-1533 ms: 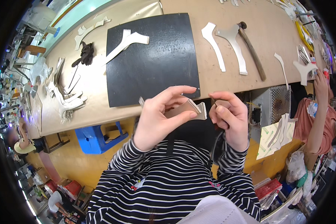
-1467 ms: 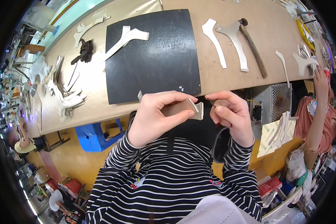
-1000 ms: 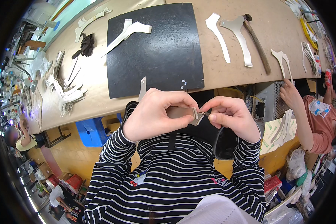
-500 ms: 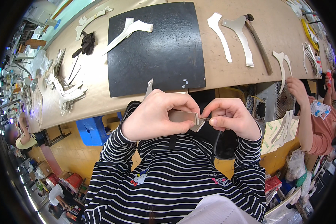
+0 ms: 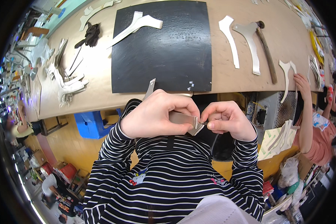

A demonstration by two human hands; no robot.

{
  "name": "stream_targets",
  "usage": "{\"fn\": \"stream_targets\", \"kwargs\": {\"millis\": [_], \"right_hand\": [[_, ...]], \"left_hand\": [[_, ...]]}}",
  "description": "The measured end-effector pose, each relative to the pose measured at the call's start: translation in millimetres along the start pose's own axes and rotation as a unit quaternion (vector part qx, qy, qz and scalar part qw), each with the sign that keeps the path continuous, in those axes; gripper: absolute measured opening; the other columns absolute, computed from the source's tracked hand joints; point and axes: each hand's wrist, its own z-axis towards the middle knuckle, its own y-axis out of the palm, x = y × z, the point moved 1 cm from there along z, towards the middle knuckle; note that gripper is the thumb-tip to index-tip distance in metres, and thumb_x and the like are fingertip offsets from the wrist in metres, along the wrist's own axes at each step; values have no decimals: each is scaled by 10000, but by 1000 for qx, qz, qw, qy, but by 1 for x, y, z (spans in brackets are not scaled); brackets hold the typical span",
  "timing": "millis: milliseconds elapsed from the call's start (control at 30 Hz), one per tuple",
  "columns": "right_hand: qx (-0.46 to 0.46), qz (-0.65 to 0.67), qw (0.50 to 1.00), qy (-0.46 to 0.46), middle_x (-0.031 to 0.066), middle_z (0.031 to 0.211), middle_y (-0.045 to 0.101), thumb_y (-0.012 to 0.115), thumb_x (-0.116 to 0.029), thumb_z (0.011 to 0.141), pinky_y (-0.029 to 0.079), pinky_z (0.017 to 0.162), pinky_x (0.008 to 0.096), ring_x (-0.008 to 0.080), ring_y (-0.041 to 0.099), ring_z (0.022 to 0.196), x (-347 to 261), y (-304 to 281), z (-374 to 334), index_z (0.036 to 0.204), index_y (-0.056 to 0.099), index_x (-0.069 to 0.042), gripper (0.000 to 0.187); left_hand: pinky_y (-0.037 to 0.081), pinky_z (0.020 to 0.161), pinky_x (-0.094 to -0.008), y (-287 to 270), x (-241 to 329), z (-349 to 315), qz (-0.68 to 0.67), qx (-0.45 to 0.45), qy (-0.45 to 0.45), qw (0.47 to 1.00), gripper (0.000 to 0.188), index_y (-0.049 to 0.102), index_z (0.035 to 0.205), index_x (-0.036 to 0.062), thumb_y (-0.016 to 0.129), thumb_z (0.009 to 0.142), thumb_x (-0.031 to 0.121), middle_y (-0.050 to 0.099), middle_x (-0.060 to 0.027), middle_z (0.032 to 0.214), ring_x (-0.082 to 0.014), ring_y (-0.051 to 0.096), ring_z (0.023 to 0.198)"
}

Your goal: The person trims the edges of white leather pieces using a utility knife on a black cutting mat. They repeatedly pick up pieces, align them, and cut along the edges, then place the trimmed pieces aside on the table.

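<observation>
Gripping the grey strip (image 5: pixel 183 118), both hands have drawn closer.

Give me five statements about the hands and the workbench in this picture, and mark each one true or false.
1. The left hand holds a pale flat cut piece close to the chest. True.
2. The right hand rests flat on the workbench. False: it is raised beside the left hand, its fingertips at the end of the piece.
3. A black mat lies on the workbench. True.
4. The mat is bare. False: a pale forked cut-out lies on its far left corner.
5. A hammer lies right of the mat. True.
</observation>
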Motion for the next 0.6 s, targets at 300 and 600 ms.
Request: {"fn": "stream_targets", "kwargs": {"millis": [300, 600], "right_hand": [[-92, -29, 994, 53, -41, 703, 546, 628, -23, 935, 359, 538, 193, 27, 445, 585, -16, 0, 43, 1070, 600, 18, 144], [81, -54, 994, -40, -51, 645, 474, 629, -94, 922, 230, 474, 188, 20, 347, 523, -19, -7, 62, 1086, 581, -5, 192]], "left_hand": [[530, 756, -210, -14, -10, -21, -30, 74, -68, 994, 182, 707, 954, 10, 724, 776, -25, 742, -43, 860, -85, 704, 846], [533, 721, -241, -45, -32, -41, 107, 187, 13, 976, 158, 678, 972, 22, 685, 814, 20, 738, -81, 855, -117, 704, 778]]}}
